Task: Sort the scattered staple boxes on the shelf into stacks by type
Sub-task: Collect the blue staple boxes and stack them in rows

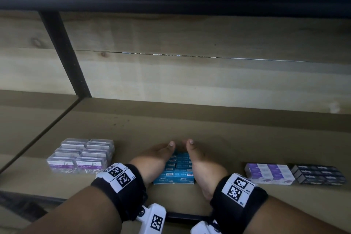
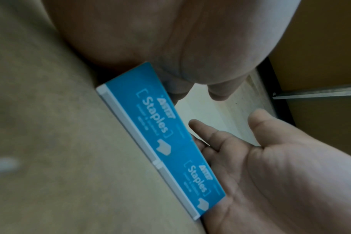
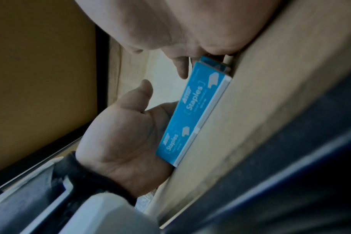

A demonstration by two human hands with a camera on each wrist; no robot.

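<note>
A block of blue staple boxes [image 1: 177, 169] lies on the brown shelf [image 1: 171, 123], near its front edge. My left hand [image 1: 157, 156] presses flat against the block's left side and my right hand [image 1: 201, 161] against its right side, thumbs up at the far end. The left wrist view has the blue boxes [image 2: 164, 134] on edge, with the right hand [image 2: 270, 166] palm-on beside them. From the right wrist, the left hand [image 3: 126, 139] lies against the blue boxes [image 3: 194, 114]. The fingertips at the far end are mostly hidden.
Clear paper clip boxes [image 1: 81, 156] stand grouped at the left. A purple-and-white box group [image 1: 268, 174] and a black box group [image 1: 319, 174] sit at the right. A black metal post [image 1: 64, 53] rises at the back left before the wooden back wall [image 1: 190, 81].
</note>
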